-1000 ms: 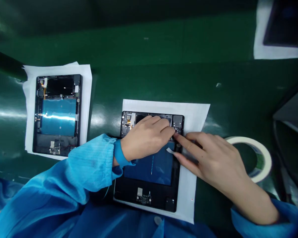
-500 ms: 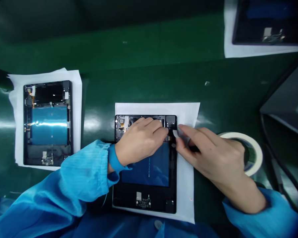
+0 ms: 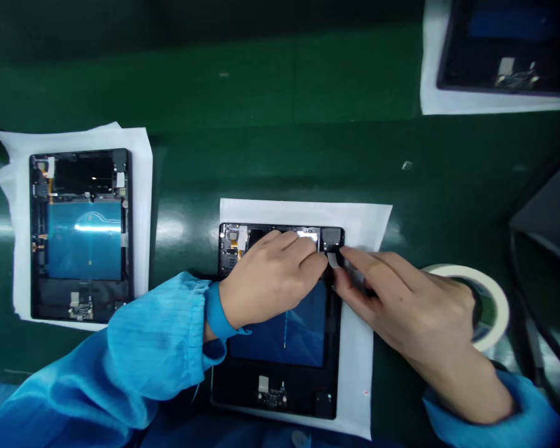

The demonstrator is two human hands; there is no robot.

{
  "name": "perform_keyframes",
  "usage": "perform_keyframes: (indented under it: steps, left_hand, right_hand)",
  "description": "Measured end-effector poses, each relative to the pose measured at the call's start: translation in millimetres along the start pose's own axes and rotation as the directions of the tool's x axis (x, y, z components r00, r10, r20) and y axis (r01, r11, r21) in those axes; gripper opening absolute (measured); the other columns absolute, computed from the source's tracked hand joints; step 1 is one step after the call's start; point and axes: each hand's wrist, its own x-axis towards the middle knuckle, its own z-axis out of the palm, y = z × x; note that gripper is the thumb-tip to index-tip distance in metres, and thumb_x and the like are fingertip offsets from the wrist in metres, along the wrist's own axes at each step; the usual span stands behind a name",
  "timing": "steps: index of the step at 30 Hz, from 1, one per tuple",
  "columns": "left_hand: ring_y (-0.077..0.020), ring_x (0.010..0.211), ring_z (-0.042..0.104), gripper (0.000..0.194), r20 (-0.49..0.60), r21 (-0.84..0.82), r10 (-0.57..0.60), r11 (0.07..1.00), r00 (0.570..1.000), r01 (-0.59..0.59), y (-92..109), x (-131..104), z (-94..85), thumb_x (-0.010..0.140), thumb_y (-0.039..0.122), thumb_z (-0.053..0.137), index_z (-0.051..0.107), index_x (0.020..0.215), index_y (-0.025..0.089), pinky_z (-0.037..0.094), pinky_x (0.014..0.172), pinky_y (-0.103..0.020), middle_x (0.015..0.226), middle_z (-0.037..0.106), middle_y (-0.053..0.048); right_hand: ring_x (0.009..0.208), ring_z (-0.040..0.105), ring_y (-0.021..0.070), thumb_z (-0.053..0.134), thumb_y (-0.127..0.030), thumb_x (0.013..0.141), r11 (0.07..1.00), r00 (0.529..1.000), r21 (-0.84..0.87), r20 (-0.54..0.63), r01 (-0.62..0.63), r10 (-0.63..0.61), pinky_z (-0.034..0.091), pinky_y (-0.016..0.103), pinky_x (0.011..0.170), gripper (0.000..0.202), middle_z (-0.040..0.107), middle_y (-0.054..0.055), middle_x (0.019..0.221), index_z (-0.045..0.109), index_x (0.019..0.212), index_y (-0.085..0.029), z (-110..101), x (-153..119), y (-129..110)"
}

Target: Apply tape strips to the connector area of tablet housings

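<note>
While the right hand (image 3: 413, 302) pinches a small pale strip (image 3: 333, 260), the open tablet (image 3: 280, 366) lies just left of that grip, under the left hand (image 3: 270, 280), whose hold I cannot tell.

an open black tablet (image 3: 280, 342) lies flat on white paper (image 3: 360, 354), its insides bared, a blue panel (image 3: 303, 339) across its middle. a small pale strip (image 3: 333, 260) tilts at its upper right edge.
</note>
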Motion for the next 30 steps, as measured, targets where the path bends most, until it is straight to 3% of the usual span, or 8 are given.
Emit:
perform_keyframes:
  steps: [22,30]
  left_hand:
    - [-0.0195,0.077,0.053,0.018,0.006,-0.002,-0.006,1.000,1.000,0.006,0.2,0.1,0.5,0.095,0.017,0.044,0.060,0.087,0.015,0.041,0.066,-0.033,0.081,0.057,-0.005]
    - [-0.0196,0.076,0.053,0.019,-0.009,0.019,-0.011,1.000,1.000,0.011,0.5,-1.4,1.2,0.095,0.019,0.045,0.060,0.085,0.015,0.040,0.066,-0.033,0.080,0.058,-0.004]
  right_hand:
    - [0.055,0.053,0.0098,0.066,-0.024,0.082,0.999,1.000,-0.021,0.007,-0.028,0.028,0.032,0.027,0.049,0.020,0.068,0.000,0.078,0.064,0.100,-0.014,1.7,1.0,-2.0]
    - [0.067,0.056,0.0132,0.062,-0.019,0.085,0.994,0.999,0.104,0.034,-0.015,0.012,0.039,0.029,0.061,0.010,0.065,0.004,0.087,0.065,0.094,-0.015,3.4,2.5,-2.2]
